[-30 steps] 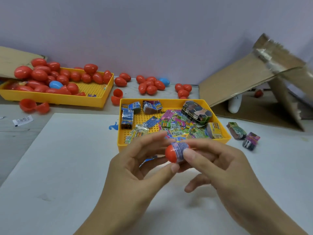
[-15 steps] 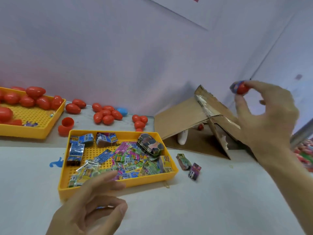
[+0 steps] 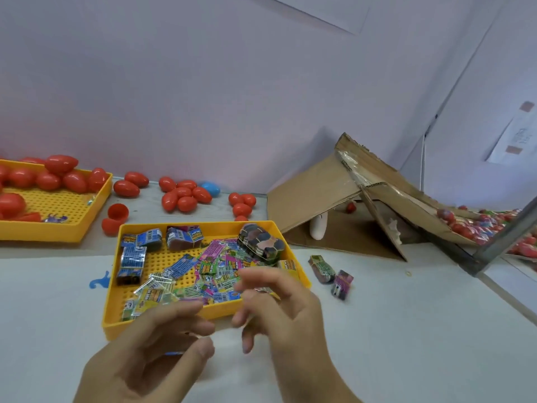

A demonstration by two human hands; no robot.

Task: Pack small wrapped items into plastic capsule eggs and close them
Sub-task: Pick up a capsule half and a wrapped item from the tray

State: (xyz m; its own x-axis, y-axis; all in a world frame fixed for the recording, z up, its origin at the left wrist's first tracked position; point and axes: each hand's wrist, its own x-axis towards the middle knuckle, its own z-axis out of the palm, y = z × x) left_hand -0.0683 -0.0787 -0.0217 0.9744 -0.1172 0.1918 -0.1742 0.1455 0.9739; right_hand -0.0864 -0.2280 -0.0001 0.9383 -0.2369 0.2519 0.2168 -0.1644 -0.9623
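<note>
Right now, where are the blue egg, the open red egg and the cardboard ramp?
blue egg (image 3: 211, 189), head view, its rounded top.
open red egg (image 3: 117, 212), head view, upper half's hollow.
cardboard ramp (image 3: 313, 193), head view, left sloping panel.

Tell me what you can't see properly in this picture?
- Right hand, head view: motion-blurred, so unclear whether its fingertips hold anything.
- Near tray, head view: front part hidden behind both hands.
- Far tray, head view: cut off by the left edge.
- Wrapper print: too small to read.

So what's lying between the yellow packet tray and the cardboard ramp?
Head view: two small wrapped items on the white table, between tray and ramp.
</note>
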